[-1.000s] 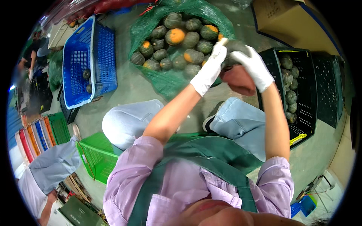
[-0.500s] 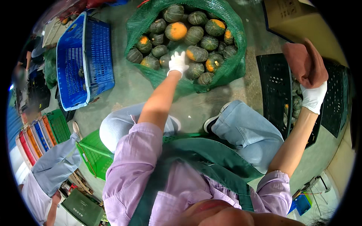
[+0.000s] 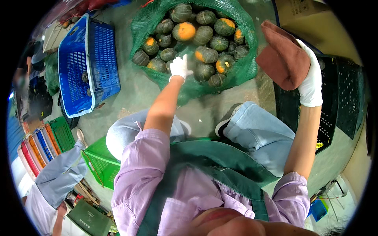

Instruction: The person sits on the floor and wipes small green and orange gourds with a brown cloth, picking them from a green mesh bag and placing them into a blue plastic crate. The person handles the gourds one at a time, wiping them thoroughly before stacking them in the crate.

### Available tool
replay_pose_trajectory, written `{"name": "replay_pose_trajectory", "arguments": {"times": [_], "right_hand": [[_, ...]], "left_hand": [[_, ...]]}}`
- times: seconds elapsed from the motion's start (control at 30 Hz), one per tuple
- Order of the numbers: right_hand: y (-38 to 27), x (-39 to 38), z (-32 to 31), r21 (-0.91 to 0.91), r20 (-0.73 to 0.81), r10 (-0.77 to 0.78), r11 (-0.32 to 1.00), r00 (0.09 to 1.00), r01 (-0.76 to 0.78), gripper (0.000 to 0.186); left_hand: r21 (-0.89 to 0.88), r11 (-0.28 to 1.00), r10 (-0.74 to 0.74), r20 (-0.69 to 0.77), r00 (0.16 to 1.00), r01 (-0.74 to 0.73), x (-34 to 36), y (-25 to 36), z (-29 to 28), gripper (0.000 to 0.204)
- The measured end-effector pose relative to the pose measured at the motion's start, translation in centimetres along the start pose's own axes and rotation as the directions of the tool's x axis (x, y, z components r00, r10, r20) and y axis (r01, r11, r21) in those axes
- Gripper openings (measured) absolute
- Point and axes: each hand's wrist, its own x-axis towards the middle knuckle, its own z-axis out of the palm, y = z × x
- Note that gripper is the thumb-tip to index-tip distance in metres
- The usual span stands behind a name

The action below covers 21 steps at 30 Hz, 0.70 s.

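Observation:
Several dark green pumpkins (image 3: 206, 54), some with orange patches, fill a green mesh bag (image 3: 251, 59) lying open on the floor before me. At the bag's near side, my left hand (image 3: 180, 67), in a white glove, rests over the pumpkins with its fingers stretched out. A small pumpkin (image 3: 168, 53) lies just beyond it; whether the fingertips touch one is not plain. My right hand (image 3: 312, 80), also gloved in white, is closed on a folded reddish-brown cloth (image 3: 284, 59). That cloth is raised between the bag and a black crate (image 3: 327, 98), hiding part of both.
A tall blue crate (image 3: 92, 78) stands at the left, with a few small pumpkins inside. Beyond the black crate is a cardboard box (image 3: 299, 23). A bright green crate (image 3: 103, 157) is beside my left knee, and another person (image 3: 61, 169) is at the far left.
My right hand has carried the cloth from above the black crate leftward and away from me, toward the bag. My left hand has shifted slightly left and nearer.

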Motion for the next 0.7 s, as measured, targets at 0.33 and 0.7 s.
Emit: {"name": "replay_pose_trajectory", "arguments": {"times": [0.33, 0.7], "right_hand": [[2.5, -3.9, 3.8, -0.628, 0.446, -0.048, 0.695, 0.894, 0.351, 0.031], [7.0, -4.5, 6.4, -0.652, 0.442, 0.222, 0.745, 0.869, 0.141, 0.061]], "left_hand": [[-0.532, 0.800, -0.266, 0.100, 0.959, 0.277, -6.2, -1.4, 3.1, 0.074], [-0.388, -0.832, 0.331, 0.225, 0.916, 0.396, -7.7, 8.0, -13.5, 0.061]]}}
